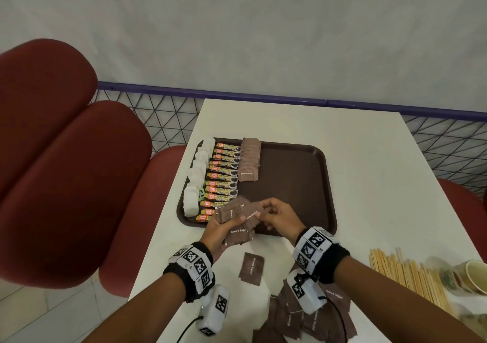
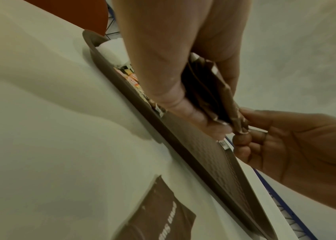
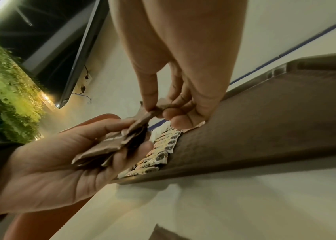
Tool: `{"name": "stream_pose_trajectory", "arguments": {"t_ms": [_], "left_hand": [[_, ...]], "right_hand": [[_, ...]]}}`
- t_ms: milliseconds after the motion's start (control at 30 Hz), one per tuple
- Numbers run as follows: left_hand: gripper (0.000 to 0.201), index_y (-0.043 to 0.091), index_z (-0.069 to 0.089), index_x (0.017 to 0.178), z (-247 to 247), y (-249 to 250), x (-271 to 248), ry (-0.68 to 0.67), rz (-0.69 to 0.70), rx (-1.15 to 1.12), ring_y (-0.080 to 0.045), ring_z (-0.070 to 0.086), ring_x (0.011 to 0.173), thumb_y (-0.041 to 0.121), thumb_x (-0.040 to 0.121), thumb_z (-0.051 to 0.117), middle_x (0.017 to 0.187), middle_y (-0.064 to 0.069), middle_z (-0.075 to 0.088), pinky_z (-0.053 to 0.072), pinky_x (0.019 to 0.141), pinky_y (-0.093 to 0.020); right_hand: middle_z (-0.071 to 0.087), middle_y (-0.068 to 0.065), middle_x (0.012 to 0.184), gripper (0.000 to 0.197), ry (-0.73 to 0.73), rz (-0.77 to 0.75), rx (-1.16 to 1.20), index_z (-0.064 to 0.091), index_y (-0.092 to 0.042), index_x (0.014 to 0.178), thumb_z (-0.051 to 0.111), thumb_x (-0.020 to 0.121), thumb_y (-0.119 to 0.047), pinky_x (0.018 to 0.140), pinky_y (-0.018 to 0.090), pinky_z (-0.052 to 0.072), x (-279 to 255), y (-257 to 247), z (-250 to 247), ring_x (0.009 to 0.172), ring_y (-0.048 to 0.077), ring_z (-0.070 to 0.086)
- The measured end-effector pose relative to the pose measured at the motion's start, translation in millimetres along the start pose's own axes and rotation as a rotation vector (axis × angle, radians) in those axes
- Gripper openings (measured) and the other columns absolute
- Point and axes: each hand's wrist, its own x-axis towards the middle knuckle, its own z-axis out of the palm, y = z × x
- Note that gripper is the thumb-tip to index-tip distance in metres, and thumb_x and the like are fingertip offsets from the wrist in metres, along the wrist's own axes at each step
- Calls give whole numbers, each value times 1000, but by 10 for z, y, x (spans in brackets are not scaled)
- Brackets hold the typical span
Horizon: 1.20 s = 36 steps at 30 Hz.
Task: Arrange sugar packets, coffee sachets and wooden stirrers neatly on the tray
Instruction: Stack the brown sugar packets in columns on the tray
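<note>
A dark brown tray (image 1: 297, 184) lies on the white table. Along its left side run white packets (image 1: 196, 176), a column of coffee sachets (image 1: 224, 176) and a row of brown sugar packets (image 1: 249, 162). Over the tray's near left corner my left hand (image 1: 224, 230) grips a fan of brown sugar packets (image 1: 238, 221). My right hand (image 1: 268, 214) pinches one packet at the top of that fan, as the right wrist view shows at the packet (image 3: 152, 112). The left wrist view shows the held bundle (image 2: 210, 91) edge-on.
One loose brown sugar packet (image 1: 251, 268) lies on the table near me, and a pile of more packets (image 1: 311, 319) sits under my right wrist. Wooden stirrers (image 1: 405, 274) and a paper cup (image 1: 477, 276) are at the right. Red seats (image 1: 66, 171) stand left.
</note>
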Motion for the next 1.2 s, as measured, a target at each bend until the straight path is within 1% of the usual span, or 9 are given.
{"name": "stream_pose_trajectory", "arguments": {"t_ms": [167, 400, 500, 567, 733, 800, 933, 1067, 1200], "left_hand": [[47, 15, 53, 128, -124, 48, 24, 11, -18, -30, -43, 58, 112, 8, 83, 64, 121, -20, 63, 54, 81, -46], [40, 12, 54, 126, -322, 113, -37, 49, 4, -31, -40, 61, 107, 9, 86, 61, 118, -22, 63, 58, 70, -38], [41, 13, 54, 126, -418, 137, -56, 58, 13, -33, -39, 62, 106, 11, 85, 62, 116, -22, 64, 58, 69, -37], [41, 12, 54, 126, -483, 152, -65, 66, 15, -33, -38, 63, 105, 11, 86, 62, 114, -21, 65, 57, 65, -36], [52, 12, 55, 127, -660, 184, -77, 70, 14, -31, -40, 61, 109, 17, 76, 68, 109, -17, 67, 57, 66, -37], [51, 14, 55, 126, -719, 198, -80, 68, 17, -34, -40, 60, 110, 18, 76, 67, 107, -15, 67, 57, 68, -38], [50, 14, 56, 125, -807, 206, -85, 67, 3, -47, -42, 59, 112, 18, 77, 67, 109, -16, 67, 55, 75, -42], [54, 15, 55, 126, -852, 206, -106, 68, -14, -38, -41, 59, 112, 21, 74, 68, 115, -18, 66, 54, 78, -43], [53, 14, 55, 127, -858, 231, -127, 57, -13, -34, -39, 61, 109, 21, 75, 67, 109, -16, 67, 55, 72, -39]], "right_hand": [[58, 0, 81, 17, 47, 9, 3, 56, -19, 78, 63, 83, -4, 61, 19, 42, 112, -62, -139, 73, 10, 52], [58, 2, 77, 24, 325, 63, -5, 49, -20, 73, 63, 82, -2, 54, 18, 38, 531, -103, -284, 60, 10, 49], [61, 5, 90, 11, 380, 85, -51, 59, -13, 87, 63, 83, -4, 59, 19, 39, 748, -90, -225, 75, 17, 56], [61, 7, 91, 20, 393, 134, -53, 63, -4, 102, 63, 83, -5, 63, 20, 41, 887, -58, -154, 83, 21, 56], [61, 9, 92, 22, 432, 223, -68, 63, -2, 104, 64, 82, -5, 87, 39, 49, 1097, -49, 2, 86, 24, 56], [60, 9, 90, 19, 452, 225, -100, 64, -3, 102, 62, 83, -5, 85, 39, 50, 1139, -68, 32, 83, 24, 56], [59, 10, 85, 16, 462, 225, -149, 65, -2, 98, 61, 82, -3, 66, 33, 48, 1199, -92, 81, 77, 23, 54], [58, 8, 88, 18, 449, 238, -215, 64, -2, 99, 64, 82, -6, 76, 32, 47, 1237, -74, 125, 81, 22, 54], [63, 15, 101, 19, 442, 241, -272, 61, -4, 102, 61, 83, -7, 73, 29, 44, 1250, -84, 157, 93, 32, 60]]}}
